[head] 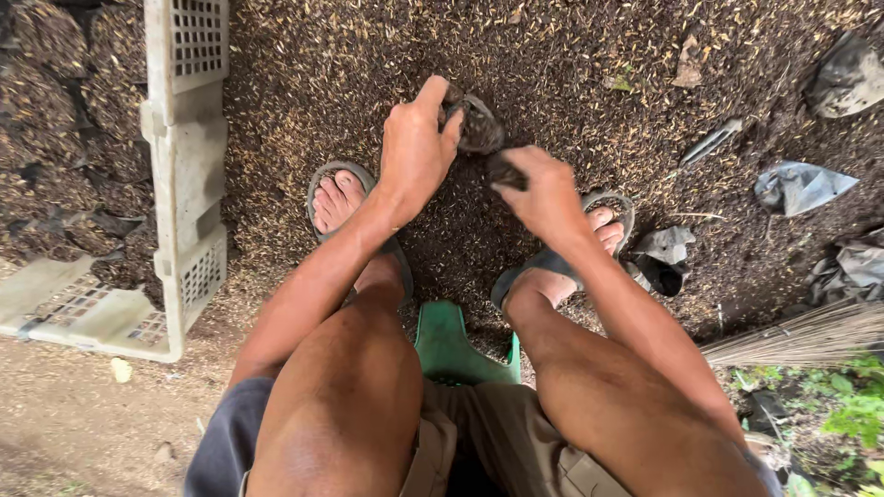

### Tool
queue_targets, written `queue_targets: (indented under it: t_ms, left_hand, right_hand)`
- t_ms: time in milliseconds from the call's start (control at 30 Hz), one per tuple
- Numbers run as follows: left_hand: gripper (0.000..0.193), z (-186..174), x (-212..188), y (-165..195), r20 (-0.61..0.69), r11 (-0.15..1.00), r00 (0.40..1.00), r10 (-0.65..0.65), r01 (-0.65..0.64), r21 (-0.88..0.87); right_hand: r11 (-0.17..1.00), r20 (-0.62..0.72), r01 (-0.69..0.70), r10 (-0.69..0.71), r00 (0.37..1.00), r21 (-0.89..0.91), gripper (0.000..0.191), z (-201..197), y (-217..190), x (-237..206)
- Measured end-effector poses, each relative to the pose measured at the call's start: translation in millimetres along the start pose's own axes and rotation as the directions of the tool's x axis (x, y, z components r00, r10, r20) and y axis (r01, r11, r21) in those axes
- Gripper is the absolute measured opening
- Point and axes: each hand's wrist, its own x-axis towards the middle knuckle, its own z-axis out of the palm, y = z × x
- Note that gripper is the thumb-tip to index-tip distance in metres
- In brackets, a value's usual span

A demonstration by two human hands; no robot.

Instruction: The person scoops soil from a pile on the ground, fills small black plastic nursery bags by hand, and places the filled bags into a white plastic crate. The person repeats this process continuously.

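Seated low, I look down past my bare knees. My left hand (pixel 416 147) pinches the rim of a small dark soil-filled bag (pixel 477 124) held just above the husk-covered ground (pixel 304 83). My right hand (pixel 541 193) is closed on a dark clump of soil (pixel 505 171) just below and to the right of the bag. Both hands hover between my sandalled feet (pixel 336 198).
A broken white plastic crate (pixel 184 138) lies to the left. Grey plastic scraps (pixel 796 187) and a dark empty bag (pixel 665 262) lie to the right, with a straw broom (pixel 801 336) and green weeds (pixel 852 414) lower right. I sit on a green stool (pixel 451 350).
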Motion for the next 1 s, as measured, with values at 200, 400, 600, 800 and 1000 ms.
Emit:
queue_targets:
  t_ms: [200,400,600,800,1000]
  left_hand:
    - [0.021,11,-8,-13,-0.005,0.998,0.999,0.046,-0.045,0.048]
    - [0.017,13,-5,-16,0.027,0.988,0.995,0.091,-0.094,0.121]
    - [0.01,-4,-5,-10,0.018,0.996,1.0,-0.021,0.019,0.083]
    - [0.02,-35,-5,12,-0.152,0.99,0.979,0.136,-0.13,0.054]
    - [0.019,-3,0,16,-0.047,0.989,0.999,0.013,-0.02,-0.144]
  right_hand:
    - [0.971,-0.091,0.091,-0.072,0.993,0.221,0.063,-46,-51,-8]
    - [0.95,0.189,0.158,-0.109,0.976,-0.268,0.042,-27,-69,27]
    - [0.904,-0.005,0.07,-0.075,0.997,0.421,0.035,-20,-24,40]
    - [0.704,0.048,0.354,-0.415,0.909,-0.616,0.064,1,-27,71]
    - [0.86,0.18,0.394,-0.353,0.918,-0.324,0.07,23,-17,25]
